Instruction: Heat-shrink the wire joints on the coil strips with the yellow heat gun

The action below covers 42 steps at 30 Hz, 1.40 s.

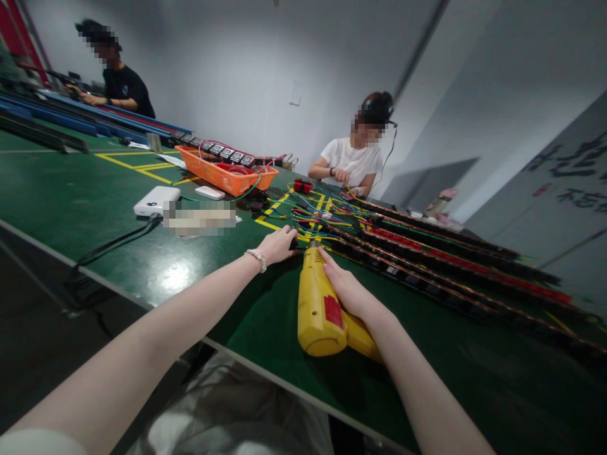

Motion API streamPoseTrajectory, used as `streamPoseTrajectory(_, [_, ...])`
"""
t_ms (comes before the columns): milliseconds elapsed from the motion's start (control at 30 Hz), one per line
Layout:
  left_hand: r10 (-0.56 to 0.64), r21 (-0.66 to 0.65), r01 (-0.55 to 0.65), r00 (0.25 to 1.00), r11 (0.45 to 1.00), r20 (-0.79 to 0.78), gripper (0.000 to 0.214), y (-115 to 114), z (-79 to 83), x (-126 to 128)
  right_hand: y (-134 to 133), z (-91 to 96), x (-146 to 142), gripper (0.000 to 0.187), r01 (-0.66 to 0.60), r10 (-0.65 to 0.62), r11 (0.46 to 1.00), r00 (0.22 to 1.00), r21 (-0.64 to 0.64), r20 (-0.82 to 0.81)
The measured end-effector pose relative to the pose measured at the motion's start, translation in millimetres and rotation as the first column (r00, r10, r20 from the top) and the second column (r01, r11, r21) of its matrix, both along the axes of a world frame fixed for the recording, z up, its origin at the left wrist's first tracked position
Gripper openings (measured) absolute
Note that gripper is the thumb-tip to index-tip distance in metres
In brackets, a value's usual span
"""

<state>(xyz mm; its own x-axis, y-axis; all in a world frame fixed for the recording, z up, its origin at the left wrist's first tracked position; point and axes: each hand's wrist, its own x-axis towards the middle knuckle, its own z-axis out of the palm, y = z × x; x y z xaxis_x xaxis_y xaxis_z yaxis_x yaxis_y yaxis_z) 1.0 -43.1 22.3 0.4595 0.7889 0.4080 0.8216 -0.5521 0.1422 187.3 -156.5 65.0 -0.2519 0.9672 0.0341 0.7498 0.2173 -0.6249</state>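
While the right hand [348, 287] wraps the yellow heat gun [315, 316] over the table [260, 316], nozzle [313, 243] toward the wires [327, 218], the left hand [279, 245] curls beside them; whether it pinches one cannot be told. The gun looks stiff and fairly weighty, best held by its handle [363, 338]. Beyond sits an orange basket [208, 175].

- I sit at a green table [109, 253] marked with yellow lines.
- Left of me, a white box [155, 201] lies on it.
- Beyond stands an orange basket [208, 175].
- Ahead, coloured wires [332, 218] spread out.
- To my right run long, dark strips [417, 278].
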Motion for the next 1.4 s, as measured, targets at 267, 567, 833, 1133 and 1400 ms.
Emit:
streamPoseTrajectory(267, [-0.004, -0.001, 0.004, 1.000, 1.000, -0.013, 0.038, -1, 0.6, 0, 2, 0.1, 2, 0.057, -0.008, 0.008, 1.000, 1.000, -0.002, 0.004])
streamPoseTrajectory(567, [0.019, -0.038, -0.019, 1.000, 0.999, 0.009, 0.032, -4, 2.9, 1, 10, 0.6, 17, 0.059, 0.097, -0.097, 0.995, 0.995, 0.025, -0.001])
streamPoseTrajectory(833, [0.005, -0.019, -0.005, 1.000, 1.000, 0.023, 0.031, -1, 0.5, 0, 6, 4.3, 16, 0.059, 0.103, -0.103, 0.994, 0.995, 0.021, -0.007])
streamPoseTrajectory(1133, [0.008, 0.007, -0.009, 1.000, 1.000, 0.017, 0.029, 0, -0.6, 1, -2, 2.8, 4, 0.056, 0.023, -0.024, 1.000, 1.000, -0.019, -0.012])
streamPoseTrajectory(1400, [0.014, -0.004, -0.014, 0.998, 1.000, 0.054, 0.029, 0, -0.9, 1, -1, 1.1, 2, 0.057, -0.008, 0.008, 1.000, 1.000, -0.030, -0.020])
